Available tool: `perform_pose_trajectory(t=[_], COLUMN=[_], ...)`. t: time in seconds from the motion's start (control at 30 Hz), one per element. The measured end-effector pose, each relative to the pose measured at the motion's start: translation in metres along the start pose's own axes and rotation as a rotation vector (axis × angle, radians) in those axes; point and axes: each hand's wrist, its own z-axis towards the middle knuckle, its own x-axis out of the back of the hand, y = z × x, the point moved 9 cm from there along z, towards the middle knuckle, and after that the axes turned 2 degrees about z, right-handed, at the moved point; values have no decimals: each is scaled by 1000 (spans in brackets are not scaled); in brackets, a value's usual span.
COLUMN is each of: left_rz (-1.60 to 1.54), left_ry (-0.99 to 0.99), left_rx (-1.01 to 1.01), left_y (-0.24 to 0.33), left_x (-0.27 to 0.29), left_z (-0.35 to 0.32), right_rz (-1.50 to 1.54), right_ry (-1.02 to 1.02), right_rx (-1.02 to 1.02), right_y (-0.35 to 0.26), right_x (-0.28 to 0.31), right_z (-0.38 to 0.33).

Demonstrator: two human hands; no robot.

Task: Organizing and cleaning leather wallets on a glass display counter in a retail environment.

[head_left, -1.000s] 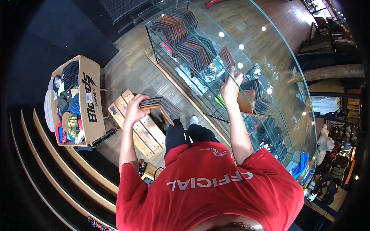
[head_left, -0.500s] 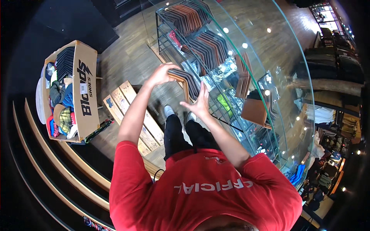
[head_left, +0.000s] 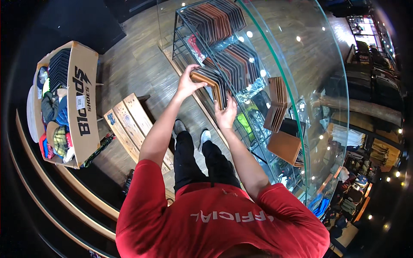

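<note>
Between my two hands is a short stack of bent leather wallets [head_left: 218,92], tan in front with dark ones nested behind. My left hand [head_left: 186,85] grips its far left end, thumb in front and fingers over the top. My right hand [head_left: 226,116] closes on the near right end, thumb and fingers on either side. The stack is held at the side of a glass display case [head_left: 282,64]. Just beyond it, inside the case, stands a long row of similar brown and black wallets [head_left: 236,64], with another row [head_left: 211,19] farther away.
Brown wallets [head_left: 276,105] and a tan wallet [head_left: 284,147] stand to the right in the case, near plastic-wrapped packets [head_left: 245,127]. A wooden slatted bench [head_left: 131,122] is left of my legs. Farther left stands a cardboard box [head_left: 86,116] of clothing and caps.
My right hand, spread open beside the stack before, has closed on its near end. The stack has turned slightly and sits closer against the case. My feet and view have shifted.
</note>
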Motion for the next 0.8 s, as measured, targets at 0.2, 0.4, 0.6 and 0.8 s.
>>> perform_pose_trajectory(t=[0.2, 0.4, 0.6, 0.8], left_rz=[2, 175, 261, 218], left_ry=[-51, -82, -13, -134], left_rx=[-2, -9, -110, 31], left_y=[-11, 5, 7, 0], left_x=[-11, -16, -17, -35], left_z=[11, 20, 19, 26], right_rz=[-64, -85, 101, 3], right_ry=[49, 101, 55, 27], right_rx=[-77, -96, -241, -100], right_y=[14, 35, 49, 56], right_x=[-4, -5, -10, -13], right_z=[-1, -4, 2, 12])
